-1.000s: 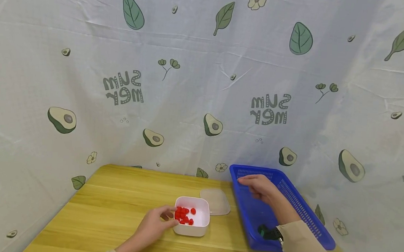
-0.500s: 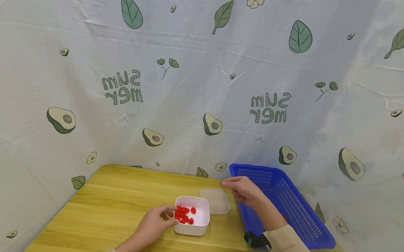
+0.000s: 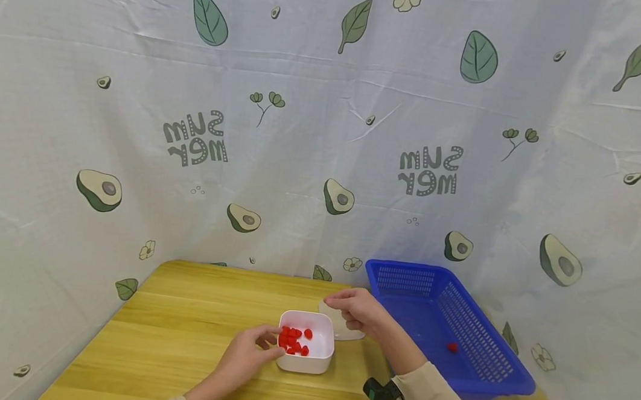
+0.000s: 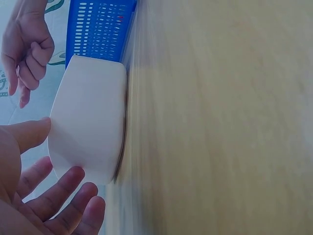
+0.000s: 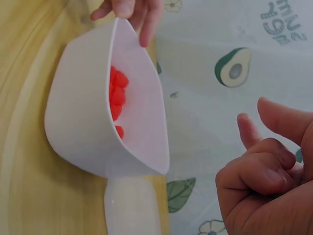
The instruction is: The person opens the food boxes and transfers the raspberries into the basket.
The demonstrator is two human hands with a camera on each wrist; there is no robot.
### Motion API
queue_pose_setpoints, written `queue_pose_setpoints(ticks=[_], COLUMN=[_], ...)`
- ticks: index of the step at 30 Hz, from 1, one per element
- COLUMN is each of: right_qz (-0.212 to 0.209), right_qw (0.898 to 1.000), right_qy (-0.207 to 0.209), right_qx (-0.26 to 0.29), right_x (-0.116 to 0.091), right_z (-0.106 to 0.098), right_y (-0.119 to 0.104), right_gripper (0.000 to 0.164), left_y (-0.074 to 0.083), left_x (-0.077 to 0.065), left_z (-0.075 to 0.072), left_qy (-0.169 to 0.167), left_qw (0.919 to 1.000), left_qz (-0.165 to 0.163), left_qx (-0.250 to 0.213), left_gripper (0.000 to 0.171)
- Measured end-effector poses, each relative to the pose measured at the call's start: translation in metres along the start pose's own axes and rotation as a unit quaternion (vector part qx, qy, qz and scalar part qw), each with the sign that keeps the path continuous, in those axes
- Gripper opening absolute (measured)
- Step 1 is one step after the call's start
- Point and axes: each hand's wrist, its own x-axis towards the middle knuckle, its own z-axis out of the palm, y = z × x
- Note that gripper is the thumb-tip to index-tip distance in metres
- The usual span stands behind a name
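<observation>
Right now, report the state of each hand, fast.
Left hand: open, thumb and fingers at the side of the white box.
Right hand: open, holding nothing; thumb and forefinger apart, other fingers curled.

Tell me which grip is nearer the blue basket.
Right. The right grip is in the air just left of the blue basket; the left grip is farther off, at the left side of the white box.
</observation>
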Motion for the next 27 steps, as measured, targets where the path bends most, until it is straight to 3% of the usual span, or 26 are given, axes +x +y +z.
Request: queue_pose_setpoints(ticks=[11, 27], right_qz=[0.003, -0.007], right_qw=[1.000, 1.000], right_qy=[-0.006, -0.019], right_qx=[0.022, 0.014], right_x=[0.012, 0.021], right_z=[0.033, 0.061], right_y=[0.011, 0.023], right_gripper=[0.035, 0.033], left_y=[-0.004, -0.005], left_x=[0.003, 0.004], left_z=[-0.001, -0.002], left_qy=[-0.002, -0.012], left_qw=[1.0000, 0.9999], left_qz=[0.000, -0.002], left_qx=[0.002, -0.005], left_gripper=[0.038, 0.037])
